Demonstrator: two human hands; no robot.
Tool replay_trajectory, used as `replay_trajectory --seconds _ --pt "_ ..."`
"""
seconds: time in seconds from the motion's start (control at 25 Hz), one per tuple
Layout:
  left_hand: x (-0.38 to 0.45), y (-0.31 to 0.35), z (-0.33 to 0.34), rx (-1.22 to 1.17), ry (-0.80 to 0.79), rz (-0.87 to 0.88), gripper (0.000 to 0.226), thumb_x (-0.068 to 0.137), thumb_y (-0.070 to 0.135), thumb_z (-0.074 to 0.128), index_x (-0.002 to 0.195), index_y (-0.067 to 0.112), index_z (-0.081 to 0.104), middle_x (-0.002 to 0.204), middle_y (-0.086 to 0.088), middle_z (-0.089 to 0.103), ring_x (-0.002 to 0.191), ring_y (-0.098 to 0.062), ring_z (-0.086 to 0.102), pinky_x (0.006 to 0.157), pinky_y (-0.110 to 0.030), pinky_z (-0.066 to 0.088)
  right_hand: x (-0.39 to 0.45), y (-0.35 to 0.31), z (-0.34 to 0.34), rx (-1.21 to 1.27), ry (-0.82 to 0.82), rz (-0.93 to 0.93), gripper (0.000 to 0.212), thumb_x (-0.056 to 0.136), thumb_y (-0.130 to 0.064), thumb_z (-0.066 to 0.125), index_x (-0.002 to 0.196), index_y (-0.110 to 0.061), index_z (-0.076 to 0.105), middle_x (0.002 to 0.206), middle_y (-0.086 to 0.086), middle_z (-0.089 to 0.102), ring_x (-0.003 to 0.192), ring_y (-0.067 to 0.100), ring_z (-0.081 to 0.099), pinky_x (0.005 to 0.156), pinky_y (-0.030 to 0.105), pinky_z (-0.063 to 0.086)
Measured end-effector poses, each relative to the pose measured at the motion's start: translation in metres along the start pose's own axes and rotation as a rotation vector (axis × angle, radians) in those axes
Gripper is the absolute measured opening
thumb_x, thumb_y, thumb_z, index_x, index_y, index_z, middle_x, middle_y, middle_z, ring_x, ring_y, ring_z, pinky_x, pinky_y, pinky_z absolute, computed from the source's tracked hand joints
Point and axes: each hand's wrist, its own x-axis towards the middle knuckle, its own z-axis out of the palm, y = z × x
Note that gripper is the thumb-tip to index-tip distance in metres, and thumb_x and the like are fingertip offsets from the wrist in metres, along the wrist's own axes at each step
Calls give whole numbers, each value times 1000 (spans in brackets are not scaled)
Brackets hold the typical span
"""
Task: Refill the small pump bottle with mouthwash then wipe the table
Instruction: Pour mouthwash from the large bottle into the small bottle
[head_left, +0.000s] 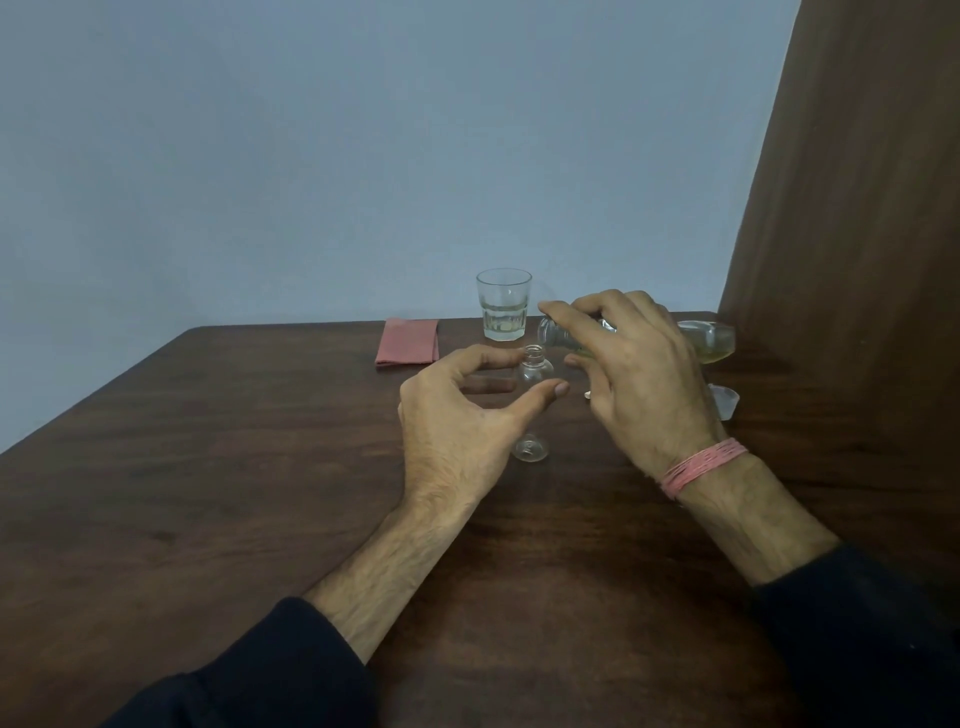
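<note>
Right hand (639, 374) has a closed grip on the tipped mouthwash bottle (711, 343), left hand (457, 415) cupped loosely around the small pump bottle (532, 364) mid-worktop (208, 467), so honestly pinch it steady and pour slowly.

I count two clear bottles: one small, open-necked bottle (531, 395) and one larger mouthwash bottle (709, 340). There is one drinking glass (503, 304), one folded pink cloth (408, 342), one loose cap (723, 401) and one wristband (701, 464).

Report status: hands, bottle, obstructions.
Right hand tilts mouthwash bottle over small bottle. Left hand open around it. Nothing in the way.
</note>
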Motion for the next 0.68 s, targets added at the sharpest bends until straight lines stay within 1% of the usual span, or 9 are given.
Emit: replay_trajectory --seconds 0.24,0.44,0.68 --pt "0 -1 0 8 -16 -5 44 71 55 108 106 36 90 98 20 87 89 5 83 80 -34 73 0 -1 0 -18 -6 4 65 87 4 82 146 -17 67 120 8 69 111 32 63 95 44 52" --pt "1 -1 0 8 -15 -3 44 72 54 108 107 35 89 100 19 87 92 1 84 84 -38 73 0 0 2 -41 -2 -3 67 86 3 84 146 -17 67 121 9 69 111 31 63 96 44 53" --pt "0 0 0 0 -18 -14 43 71 54 108 105 37 89 98 20 86 90 5 83 83 -36 73 1 1 3 -35 12 -15 66 85 3 84 146 -18 67 120 8 69 110 32 63 96 44 51"
